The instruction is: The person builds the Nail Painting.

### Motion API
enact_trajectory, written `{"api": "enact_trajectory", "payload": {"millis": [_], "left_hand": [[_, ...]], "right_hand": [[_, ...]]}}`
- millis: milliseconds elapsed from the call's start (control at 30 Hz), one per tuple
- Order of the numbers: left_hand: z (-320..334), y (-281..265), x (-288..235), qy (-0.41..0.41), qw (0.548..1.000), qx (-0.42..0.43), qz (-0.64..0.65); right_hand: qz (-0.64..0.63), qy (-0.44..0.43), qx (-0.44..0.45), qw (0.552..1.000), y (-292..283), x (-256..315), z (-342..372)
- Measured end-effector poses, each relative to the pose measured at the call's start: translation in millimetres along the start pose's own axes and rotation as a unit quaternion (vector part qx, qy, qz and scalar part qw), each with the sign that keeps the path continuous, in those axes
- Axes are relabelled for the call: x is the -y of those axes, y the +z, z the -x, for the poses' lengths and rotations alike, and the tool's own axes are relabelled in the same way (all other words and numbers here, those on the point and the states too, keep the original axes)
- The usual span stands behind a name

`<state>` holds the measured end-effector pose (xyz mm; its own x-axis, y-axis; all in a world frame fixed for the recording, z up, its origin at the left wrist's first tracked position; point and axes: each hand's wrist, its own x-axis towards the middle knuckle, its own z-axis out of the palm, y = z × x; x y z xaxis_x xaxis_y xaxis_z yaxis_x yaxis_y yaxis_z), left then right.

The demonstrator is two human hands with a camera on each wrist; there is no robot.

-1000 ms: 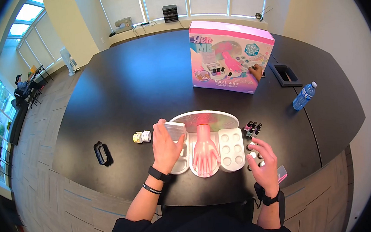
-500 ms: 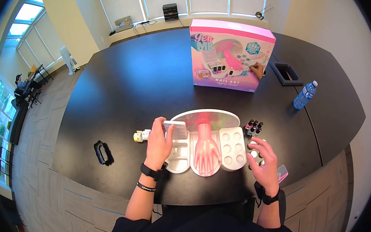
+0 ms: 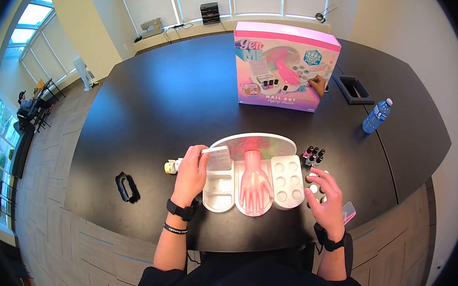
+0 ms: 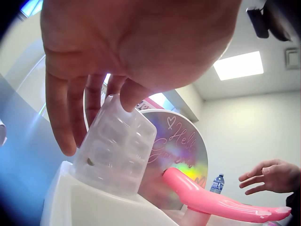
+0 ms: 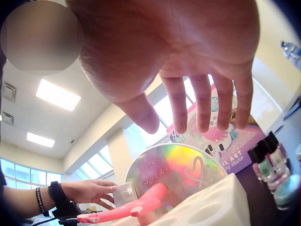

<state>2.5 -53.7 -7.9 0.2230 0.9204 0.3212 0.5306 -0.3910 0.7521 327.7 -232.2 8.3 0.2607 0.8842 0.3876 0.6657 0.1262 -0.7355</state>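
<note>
Head view: nearest my camera, I count two bare hands over one dark worktop (image 3: 145,106). The right hand (image 3: 328,202) has its grip wide, fingers loosely apart with nothing between them, above a group of white-lidded pots (image 3: 313,188); it covers part of the group, so I cannot give their number. Just beside it lies one pink-edged clear piece (image 3: 348,212). The left hand (image 3: 190,174) wears two black bands (image 3: 180,209) at the wrist, and its grip is narrow, holding one translucent tray (image 3: 218,159) between thumb and fingers. I see that tray upright, leaning a little, at the back of the left section of a white stand (image 3: 218,203), near one pink model hand (image 3: 253,184). The stand's right section has six round wells (image 3: 295,180), two columns of three. Behind the model hand rises one rounded shiny panel (image 3: 275,146). Left of the stand I make out two small rolls (image 3: 170,167); farther left, one black strap (image 3: 126,187). Right of it, dark-capped bottles (image 3: 322,152) cluster too tightly for me to count. Farther off are one blue water bottle (image 3: 377,116), one pink box (image 3: 287,68) and, by the window blinds (image 3: 255,1), one sewing machine (image 3: 152,26).
</note>
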Motion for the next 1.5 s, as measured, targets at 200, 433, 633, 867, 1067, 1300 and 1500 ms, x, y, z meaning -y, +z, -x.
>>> {"api": "enact_trajectory", "payload": {"millis": [200, 433, 633, 867, 1067, 1300, 1500], "left_hand": [[-2, -6, 6, 0.017, 0.999, 0.034, 0.031], [-5, -12, 0, 0.011, 0.999, 0.026, 0.046], [-5, -13, -2, 0.026, 0.998, 0.035, 0.035], [-4, -13, -2, 0.020, 0.997, 0.055, 0.044], [-3, -10, 9, 0.006, 0.998, 0.060, 0.016], [-1, -7, 15, 0.007, 0.999, 0.043, 0.029], [-1, -12, 18, -0.001, 1.000, 0.015, 0.005]], "right_hand": [[0.006, -0.007, 0.000, 1.000, 1, -1, 0], [0.006, -0.005, 0.000, 1.000, 1, 0, 1], [0.014, -0.020, 0.006, 1.000, 2, -4, 0], [0.005, -0.001, 0.004, 1.000, 2, -1, 1], [0.007, -0.005, 0.003, 1.000, 3, -3, 1], [0.008, -0.006, 0.003, 1.000, 3, -3, 1], [0.009, -0.010, 0.007, 1.000, 3, -6, 2]]}}
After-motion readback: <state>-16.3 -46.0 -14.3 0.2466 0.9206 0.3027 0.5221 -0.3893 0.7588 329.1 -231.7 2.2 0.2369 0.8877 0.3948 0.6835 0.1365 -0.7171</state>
